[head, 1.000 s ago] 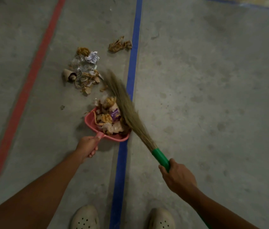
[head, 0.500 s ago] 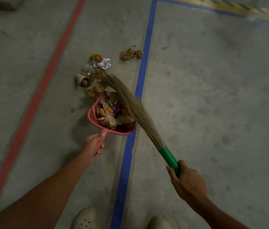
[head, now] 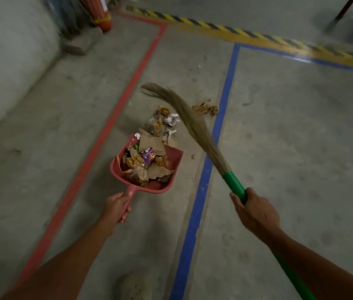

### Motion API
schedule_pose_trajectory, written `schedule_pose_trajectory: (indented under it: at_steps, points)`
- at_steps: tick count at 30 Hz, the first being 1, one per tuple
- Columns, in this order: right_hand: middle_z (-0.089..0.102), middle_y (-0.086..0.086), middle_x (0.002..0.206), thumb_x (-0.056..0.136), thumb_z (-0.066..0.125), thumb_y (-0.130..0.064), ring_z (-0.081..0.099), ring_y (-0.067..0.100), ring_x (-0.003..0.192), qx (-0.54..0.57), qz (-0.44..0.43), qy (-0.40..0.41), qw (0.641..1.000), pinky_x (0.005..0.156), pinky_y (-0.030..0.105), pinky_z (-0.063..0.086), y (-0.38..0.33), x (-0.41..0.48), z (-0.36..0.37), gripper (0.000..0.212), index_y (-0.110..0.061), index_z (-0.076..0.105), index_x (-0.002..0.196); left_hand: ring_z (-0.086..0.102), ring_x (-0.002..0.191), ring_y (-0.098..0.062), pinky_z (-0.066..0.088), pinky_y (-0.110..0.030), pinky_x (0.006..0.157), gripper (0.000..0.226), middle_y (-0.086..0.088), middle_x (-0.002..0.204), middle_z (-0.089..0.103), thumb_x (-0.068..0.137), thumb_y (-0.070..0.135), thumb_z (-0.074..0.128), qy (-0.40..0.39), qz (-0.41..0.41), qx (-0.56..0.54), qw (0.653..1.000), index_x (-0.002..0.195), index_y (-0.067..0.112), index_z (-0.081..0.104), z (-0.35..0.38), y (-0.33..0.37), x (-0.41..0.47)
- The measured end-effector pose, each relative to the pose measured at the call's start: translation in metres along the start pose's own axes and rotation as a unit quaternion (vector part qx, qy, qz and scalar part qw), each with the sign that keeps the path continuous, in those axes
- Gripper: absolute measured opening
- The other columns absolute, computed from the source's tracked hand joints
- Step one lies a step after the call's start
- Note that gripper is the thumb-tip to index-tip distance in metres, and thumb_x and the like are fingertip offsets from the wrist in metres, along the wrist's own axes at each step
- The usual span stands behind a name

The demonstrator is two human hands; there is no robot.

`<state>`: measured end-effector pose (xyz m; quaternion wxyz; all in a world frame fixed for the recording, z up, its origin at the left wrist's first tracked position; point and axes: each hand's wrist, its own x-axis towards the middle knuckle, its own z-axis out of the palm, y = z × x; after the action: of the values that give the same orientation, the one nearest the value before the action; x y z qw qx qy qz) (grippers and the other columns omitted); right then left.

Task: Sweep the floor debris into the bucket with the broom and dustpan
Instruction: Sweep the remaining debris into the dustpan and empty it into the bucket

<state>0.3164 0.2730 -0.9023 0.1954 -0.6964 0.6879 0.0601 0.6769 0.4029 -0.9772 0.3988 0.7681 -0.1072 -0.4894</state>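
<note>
My left hand point(head: 117, 205) grips the handle of a red dustpan point(head: 175, 164) that rests on the concrete floor, heaped with wrappers, cardboard and crumpled paper. My right hand point(head: 254, 211) grips the green handle of a grass broom point(head: 195, 126). Its bristles arch over a small pile of debris point(head: 164, 121) lying just beyond the pan's mouth, with the tip curling to the far left. A separate crumpled brown scrap point(head: 205, 107) lies to the right of the bristles, close to the blue line. No bucket is in view.
A red floor line point(head: 97, 148) runs left of the pan and a blue floor line point(head: 210, 161) right of it. A yellow-black hazard strip point(head: 257, 35) crosses the far floor. A wall point(head: 8, 50) and an orange object point(head: 101, 16) stand at far left. My shoe point(head: 134, 286) shows below.
The broom has swung up and away from the pan, beyond the leftover pile. More cardboard now lies in the pan. My view has tilted up, showing the wall and hazard strip.
</note>
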Motion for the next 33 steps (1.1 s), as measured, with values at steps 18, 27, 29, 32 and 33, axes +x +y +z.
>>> schedule_pose_trajectory:
  at_steps: [18, 27, 29, 32, 33]
  points:
    - [0.054, -0.001, 0.075, 0.099, 0.041, -0.054, 0.054, 0.012, 0.06, -0.044, 0.028, -0.079, 0.995, 0.046, 0.024, 0.034, -0.119, 0.149, 0.097, 0.037, -0.018, 0.047, 0.105, 0.034, 0.033, -0.013, 0.023, -0.014, 0.037, 0.027, -0.01, 0.056, 0.051, 0.101, 0.019, 0.049, -0.006, -0.06, 0.127, 0.99, 0.081, 0.004, 0.058, -0.124, -0.026, 0.138]
    - [0.058, -0.002, 0.075, 0.098, 0.037, -0.061, 0.059, 0.011, 0.059, -0.077, -0.018, -0.08, 0.994, 0.044, 0.024, 0.04, -0.091, 0.159, 0.134, 0.044, -0.02, 0.05, 0.109, 0.033, 0.032, -0.011, 0.023, -0.013, 0.037, 0.028, -0.009, 0.057, 0.052, 0.1, 0.027, 0.051, -0.011, -0.025, 0.151, 0.988, 0.087, 0.005, 0.062, -0.084, -0.002, 0.19]
    - [0.057, -0.003, 0.073, 0.098, 0.035, -0.061, 0.058, 0.01, 0.056, -0.1, -0.036, -0.077, 0.991, 0.042, 0.023, 0.038, -0.082, 0.153, 0.139, 0.045, -0.02, 0.048, 0.111, 0.034, 0.032, -0.011, 0.024, -0.013, 0.037, 0.03, -0.006, 0.052, 0.052, 0.099, 0.031, 0.054, -0.007, -0.018, 0.152, 0.988, 0.083, 0.006, 0.061, -0.073, 0.0, 0.194]
    - [0.056, -0.005, 0.071, 0.097, 0.033, -0.062, 0.057, 0.009, 0.055, -0.124, -0.073, -0.087, 0.986, 0.042, 0.026, 0.043, -0.064, 0.141, 0.147, 0.044, -0.022, 0.047, 0.11, 0.036, 0.033, -0.013, 0.026, -0.016, 0.038, 0.031, -0.008, 0.054, 0.053, 0.097, 0.032, 0.056, -0.005, -0.011, 0.154, 0.988, 0.087, 0.004, 0.062, -0.056, -0.002, 0.196]
    - [0.055, -0.005, 0.071, 0.097, 0.034, -0.063, 0.057, 0.009, 0.055, -0.129, -0.085, -0.094, 0.983, 0.044, 0.027, 0.047, -0.058, 0.138, 0.149, 0.043, -0.024, 0.047, 0.11, 0.037, 0.033, -0.013, 0.027, -0.016, 0.039, 0.03, -0.008, 0.055, 0.053, 0.098, 0.032, 0.055, -0.004, -0.012, 0.155, 0.988, 0.088, 0.004, 0.062, -0.052, -0.004, 0.196]
